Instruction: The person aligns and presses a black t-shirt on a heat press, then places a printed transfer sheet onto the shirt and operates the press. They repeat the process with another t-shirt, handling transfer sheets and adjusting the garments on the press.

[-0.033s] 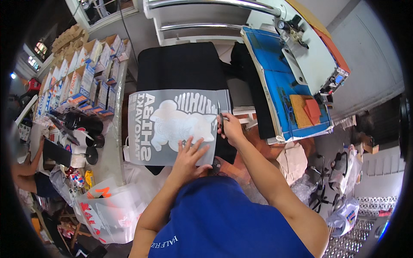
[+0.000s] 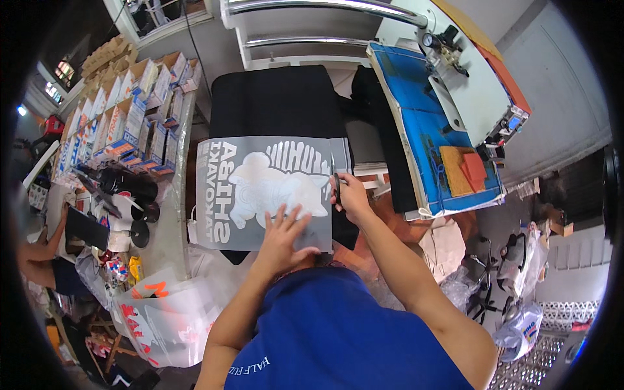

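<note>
A translucent transfer film [image 2: 266, 237] with a pale animal figure and mirrored lettering lies over a black garment [image 2: 276, 97]. My left hand [image 2: 283, 237] rests flat on its lower part, fingers spread across the figure's lower edge. Dark-handled scissors [image 2: 337, 188] are gripped in my right hand [image 2: 352, 195] at the film's right side. Their blades point away from me, along a narrow strip at that edge. My fingers partly hide the handles.
Rows of small cartons [image 2: 123, 123] stand on the left table. To the right is a heat-press-like machine with a blue pad [image 2: 416, 117], bearing orange and tan pads [image 2: 461, 170]. A rolled printed film [image 2: 169, 325] sits lower left. Another person's arm [image 2: 49, 250] shows far left.
The whole view has shifted slightly. My right hand and the scissors sit a touch nearer to me along the film's edge; my left hand stays flat on the film.
</note>
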`<state>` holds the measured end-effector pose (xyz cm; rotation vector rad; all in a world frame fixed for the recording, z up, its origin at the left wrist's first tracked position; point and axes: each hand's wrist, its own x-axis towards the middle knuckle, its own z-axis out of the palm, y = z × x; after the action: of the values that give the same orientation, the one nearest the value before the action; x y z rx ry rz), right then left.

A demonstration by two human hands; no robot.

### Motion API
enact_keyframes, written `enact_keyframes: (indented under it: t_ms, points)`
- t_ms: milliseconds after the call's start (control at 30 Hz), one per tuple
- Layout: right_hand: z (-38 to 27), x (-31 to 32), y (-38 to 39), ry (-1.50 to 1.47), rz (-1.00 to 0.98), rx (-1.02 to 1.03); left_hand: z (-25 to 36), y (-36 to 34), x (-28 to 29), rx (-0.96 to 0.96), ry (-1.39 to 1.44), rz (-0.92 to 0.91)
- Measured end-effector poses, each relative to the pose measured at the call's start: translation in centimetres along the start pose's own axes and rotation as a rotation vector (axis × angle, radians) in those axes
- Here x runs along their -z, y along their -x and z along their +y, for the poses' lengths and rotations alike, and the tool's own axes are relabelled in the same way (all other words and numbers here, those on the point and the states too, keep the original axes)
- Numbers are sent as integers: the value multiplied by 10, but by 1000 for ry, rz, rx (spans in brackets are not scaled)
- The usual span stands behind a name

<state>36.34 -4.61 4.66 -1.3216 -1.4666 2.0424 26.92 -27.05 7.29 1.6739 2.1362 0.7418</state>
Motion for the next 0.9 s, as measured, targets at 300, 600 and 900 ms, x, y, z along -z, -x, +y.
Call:
enact_keyframes:
  t_ms: [300,600,900]
  points:
    - [8,3,-7,-177,-29,35,-60,29,-10,291,-292,81]
    - [18,42,0,-525,-369,1,-37,-80,-21,106,-289,284]
    - [-71,53,36,-566,-635,175,30,-105,-79,-163,-31,419]
